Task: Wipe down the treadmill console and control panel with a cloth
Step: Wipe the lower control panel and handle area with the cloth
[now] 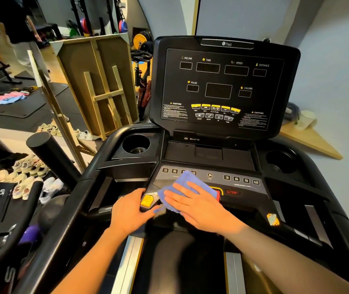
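Note:
A black treadmill console (pixel 222 81) stands upright ahead, its display windows dark. Below it lies the grey control panel (pixel 243 185) with number keys and a red STOP label. A blue cloth (pixel 187 180) lies on the panel's left-middle part, covering some keys and most of the red button. My right hand (pixel 199 205) presses flat on the cloth with fingers spread. My left hand (pixel 131 211) rests on the panel's lower left edge, thumb beside a yellow button (pixel 147 200) and touching the cloth's near corner.
Cup holders (pixel 136 144) (pixel 279 161) flank the console. Black handrails run along both sides. To the left stand a wooden frame (pixel 97 81), shoes on the floor (pixel 27 183) and another machine's handlebar. A white cup (pixel 306 119) sits on a wooden shelf at right. A person stands far left.

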Tool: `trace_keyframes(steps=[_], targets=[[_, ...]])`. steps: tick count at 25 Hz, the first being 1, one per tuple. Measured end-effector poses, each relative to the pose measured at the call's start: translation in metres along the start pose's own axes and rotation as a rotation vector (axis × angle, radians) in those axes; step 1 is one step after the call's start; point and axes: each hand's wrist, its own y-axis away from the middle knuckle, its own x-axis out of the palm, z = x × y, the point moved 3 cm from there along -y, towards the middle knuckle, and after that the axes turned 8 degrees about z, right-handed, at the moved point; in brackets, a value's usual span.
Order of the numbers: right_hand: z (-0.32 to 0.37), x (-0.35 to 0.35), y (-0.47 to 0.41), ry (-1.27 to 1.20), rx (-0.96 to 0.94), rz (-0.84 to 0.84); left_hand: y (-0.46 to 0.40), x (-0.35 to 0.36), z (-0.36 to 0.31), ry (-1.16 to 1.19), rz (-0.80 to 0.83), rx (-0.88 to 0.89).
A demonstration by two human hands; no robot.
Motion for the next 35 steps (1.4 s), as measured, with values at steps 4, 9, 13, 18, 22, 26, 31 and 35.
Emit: trace_keyframes(steps=[4, 9, 13, 18, 22, 26, 31, 35], targets=[[-0.014, -0.002, 0.029, 0.048, 0.059, 0.049, 0.0, 0.0, 0.0, -0.005, 0.024, -0.036], [-0.03, 0.003, 0.062, 0.091, 0.11, 0.121, 0.001, -0.001, -0.002, -0.012, 0.027, -0.064], [-0.041, 0.004, 0.09, 0.077, 0.137, 0.11, 0.001, -0.002, -0.003, -0.027, 0.032, -0.073], [-0.048, 0.003, 0.122, 0.123, 0.167, 0.093, 0.001, -0.001, -0.002, -0.03, 0.039, -0.071], [-0.056, 0.011, 0.146, 0.06, 0.308, 0.127, 0.002, -0.003, -0.003, -0.028, 0.029, -0.061], [-0.049, 0.004, 0.169, 0.142, 0.386, 0.191, 0.002, -0.005, -0.006, -0.036, 0.014, -0.043], [-0.043, 0.007, 0.189, 0.01, 0.619, 0.111, 0.002, -0.006, -0.006, -0.048, 0.022, -0.042], [-0.033, -0.007, 0.175, -0.021, 0.726, 0.062, 0.002, -0.005, -0.006, -0.044, 0.007, -0.033]])
